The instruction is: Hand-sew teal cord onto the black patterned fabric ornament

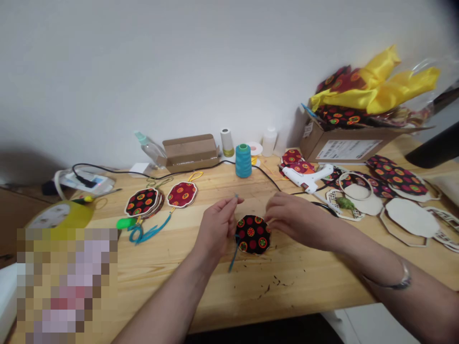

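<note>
A round fabric-covered disc (pixel 253 234), black with red and orange flower prints, lies on the table between my hands. From its left edge a teal cord (pixel 233 257) trails down over the wood. My left hand (pixel 219 217) is closed in a pinch beside the disc, with a short bluish end of what looks like cord poking up past the fingertips. At the disc's upper right edge, the fingers of my right hand (pixel 296 220) are pressed together; what they hold, if anything, is hidden. A spool of teal thread (pixel 243 161) stands upright behind the disc.
Finished-looking fabric ornaments (pixel 142 202) with tassels lie left. A white glue gun (pixel 304 178) with a black cable rests right of centre. Wooden cut-outs (pixel 412 217) spread at right, before a cardboard box (pixel 333 143) of fabric. Yellow tape (pixel 68 215) lies left. Dark scraps dot the front.
</note>
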The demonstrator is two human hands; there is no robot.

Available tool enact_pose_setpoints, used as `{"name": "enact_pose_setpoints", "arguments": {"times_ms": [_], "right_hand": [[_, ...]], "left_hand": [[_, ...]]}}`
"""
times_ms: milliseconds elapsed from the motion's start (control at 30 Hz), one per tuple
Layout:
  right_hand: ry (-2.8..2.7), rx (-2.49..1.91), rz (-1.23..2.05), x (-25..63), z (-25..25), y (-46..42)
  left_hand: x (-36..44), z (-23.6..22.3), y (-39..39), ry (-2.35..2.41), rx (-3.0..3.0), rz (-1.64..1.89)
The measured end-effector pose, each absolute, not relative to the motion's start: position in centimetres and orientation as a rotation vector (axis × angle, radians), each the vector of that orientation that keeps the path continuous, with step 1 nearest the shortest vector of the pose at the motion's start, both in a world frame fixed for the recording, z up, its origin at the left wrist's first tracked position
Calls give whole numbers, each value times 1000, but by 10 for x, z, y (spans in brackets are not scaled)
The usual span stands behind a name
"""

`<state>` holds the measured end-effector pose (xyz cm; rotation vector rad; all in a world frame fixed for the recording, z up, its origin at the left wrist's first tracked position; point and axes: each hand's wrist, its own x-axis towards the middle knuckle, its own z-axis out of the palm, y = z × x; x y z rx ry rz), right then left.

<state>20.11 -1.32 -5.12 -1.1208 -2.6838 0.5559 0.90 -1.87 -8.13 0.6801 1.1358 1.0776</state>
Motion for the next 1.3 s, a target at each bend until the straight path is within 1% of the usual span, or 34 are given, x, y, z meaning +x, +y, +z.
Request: {"name": "enact_pose_setpoints", "arguments": {"times_ms": [133,267,367,467,567,667,767,900,1033,1133,1300], "right_hand": [[-2865,-916,318,181,-64,-11],[-2936,-918,127,175,-67,-9],[-2971,-915,102,174,-65,-10],[-2981,-897,154,173,-66,-10],[-2932,-900,269,175,-71,-9],[-2751,-932,555,178,-74,-5],[-2383,-1032,900,181,-70,0],[-1923,-1178,1248,186,-57,7],[-1472,-1122,1559,188,-51,13],[-1268,-1046,1613,188,-48,20],[-1131,-1026,1435,187,-25,42]], "left_hand": [[9,-80,-20,1102,659,1064],[8,-78,-19,1061,618,1071],[6,-76,-17,1016,506,1036],[5,-74,-16,957,432,1017],[3,-74,-16,925,411,1006],[2,-75,-17,908,399,1010],[1,-75,-17,906,395,1008],[1,-76,-16,912,398,988],[3,-75,-16,915,415,977],[4,-75,-17,926,424,974],[6,-76,-20,939,446,966]]}}
